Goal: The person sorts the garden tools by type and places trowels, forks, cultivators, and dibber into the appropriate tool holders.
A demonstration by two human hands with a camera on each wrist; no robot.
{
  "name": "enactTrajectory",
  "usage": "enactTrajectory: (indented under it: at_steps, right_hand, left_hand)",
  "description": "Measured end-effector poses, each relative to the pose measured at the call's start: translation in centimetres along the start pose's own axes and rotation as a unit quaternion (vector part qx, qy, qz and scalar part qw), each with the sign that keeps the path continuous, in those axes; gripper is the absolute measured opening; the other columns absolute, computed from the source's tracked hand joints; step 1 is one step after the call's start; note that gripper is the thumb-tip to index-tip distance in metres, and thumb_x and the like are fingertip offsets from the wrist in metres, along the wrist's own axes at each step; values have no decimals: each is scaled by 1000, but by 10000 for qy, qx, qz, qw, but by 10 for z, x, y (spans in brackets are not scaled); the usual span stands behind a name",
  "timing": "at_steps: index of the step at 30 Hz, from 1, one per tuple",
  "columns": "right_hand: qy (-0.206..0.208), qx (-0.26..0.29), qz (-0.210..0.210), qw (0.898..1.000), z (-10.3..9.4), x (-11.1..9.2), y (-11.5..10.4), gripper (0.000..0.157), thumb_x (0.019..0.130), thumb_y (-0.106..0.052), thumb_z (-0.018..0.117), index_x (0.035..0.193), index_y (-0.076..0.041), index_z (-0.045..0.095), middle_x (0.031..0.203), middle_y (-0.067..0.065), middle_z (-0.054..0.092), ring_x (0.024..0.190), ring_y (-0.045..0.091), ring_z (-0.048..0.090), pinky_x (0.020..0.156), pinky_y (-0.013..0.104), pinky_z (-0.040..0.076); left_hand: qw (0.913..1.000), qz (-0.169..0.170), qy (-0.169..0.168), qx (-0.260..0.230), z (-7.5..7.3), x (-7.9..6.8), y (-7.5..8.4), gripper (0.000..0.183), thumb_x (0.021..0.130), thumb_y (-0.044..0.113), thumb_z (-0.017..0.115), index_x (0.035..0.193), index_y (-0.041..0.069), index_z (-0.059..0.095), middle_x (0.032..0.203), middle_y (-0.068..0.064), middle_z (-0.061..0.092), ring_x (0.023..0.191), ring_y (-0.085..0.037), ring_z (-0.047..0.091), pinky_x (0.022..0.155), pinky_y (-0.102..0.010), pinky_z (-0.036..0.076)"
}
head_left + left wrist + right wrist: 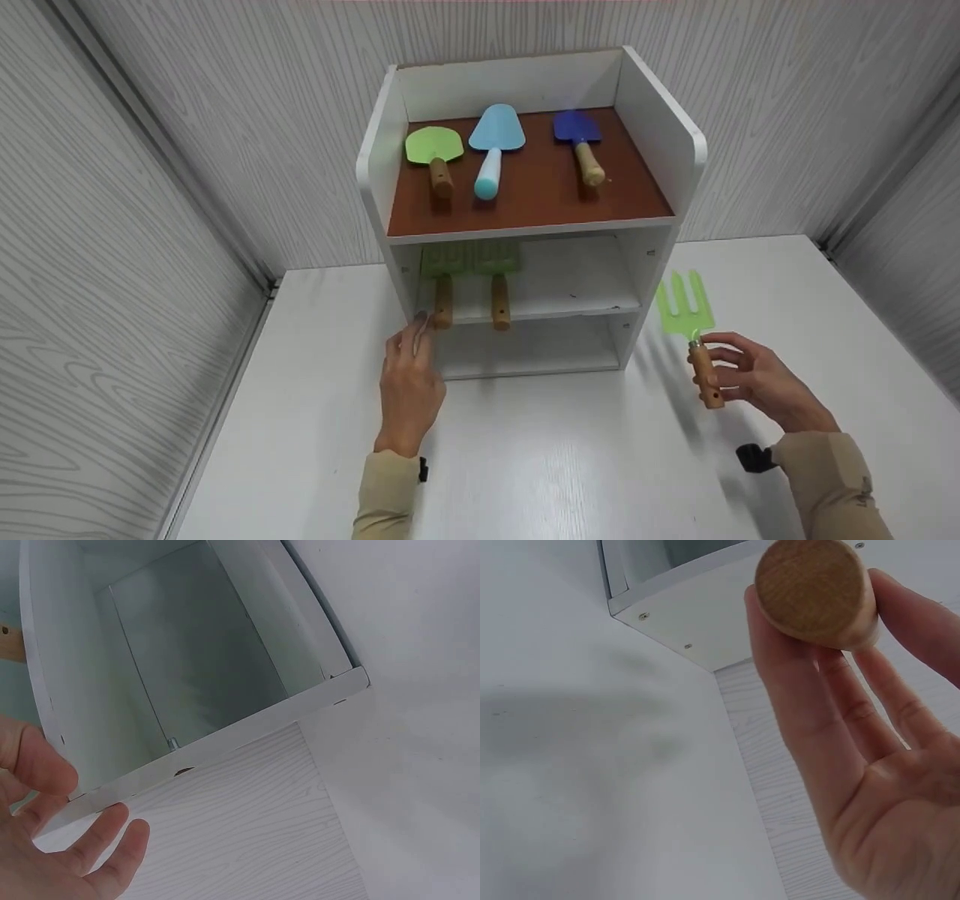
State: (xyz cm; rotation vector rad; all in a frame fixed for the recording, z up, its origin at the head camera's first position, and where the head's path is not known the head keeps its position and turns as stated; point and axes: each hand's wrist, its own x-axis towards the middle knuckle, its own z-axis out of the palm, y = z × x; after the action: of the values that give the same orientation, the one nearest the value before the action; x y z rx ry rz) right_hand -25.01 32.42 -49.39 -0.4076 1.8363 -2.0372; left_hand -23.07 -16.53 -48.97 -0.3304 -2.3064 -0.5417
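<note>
My right hand (772,379) grips the wooden handle of a green hand fork (686,311), tines pointing away, to the right of a white shelf unit (649,292). In the right wrist view, thumb and fingers close around the handle's round end (810,589). My left hand (411,390) is at the shelf unit's left front edge, its thumb (49,765) and fingers on either side of the side panel. Beside it, two green hand forks with wooden handles (444,300) (500,301) lie on the middle shelf, handles jutting out past the front.
On the brown top shelf (532,202) lie a green trowel (435,145), a light blue trowel (496,131) and a dark blue trowel (577,127). The unit stands on a white table (540,457) before grey wood-grain walls (225,112).
</note>
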Motion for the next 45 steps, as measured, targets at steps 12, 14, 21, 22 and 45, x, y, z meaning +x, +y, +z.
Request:
enactTrajectory:
  at_steps: [12,14,21,22,45]
  right_hand:
    - [-80,-248,-96,9996,3,-1,9,54,93,13,58,140,-14,52,125,10,65,105,33,69,83,45,58]
    - [-106,-244,-178,9995,3,0,11,55,92,15,57,139,-14,53,124,11,66,104,31,69,82,44,59]
    - [-278,-204,-498,9982,3,2,15,57,90,20,56,136,-14,55,121,8,68,103,24,69,82,42,59]
    - [-291,-188,-531,9980,3,2,16,58,89,20,55,135,-15,55,121,8,69,103,24,69,82,41,59]
    - [-1071,-218,-922,9897,14,10,15,58,85,24,58,131,-10,58,117,13,71,103,26,69,84,46,58]
  left_hand:
    - [10000,51,49,19,0,3,0,54,79,-22,62,130,-8,60,134,-20,57,113,-41,55,91,-51,53]
    - [10000,44,34,18,0,3,0,54,79,-23,62,131,-7,60,134,-20,57,113,-41,55,92,-51,52]
    - [10000,11,-11,-28,1,2,0,56,78,-23,62,132,-7,59,136,-19,56,113,-41,55,91,-52,52]
    - [10000,16,3,-30,1,2,0,56,78,-23,61,132,-7,59,135,-19,56,112,-41,55,91,-51,52]
    - [10000,-63,28,-59,1,1,1,54,77,-24,61,128,-6,61,135,-18,57,112,-41,55,89,-52,54]
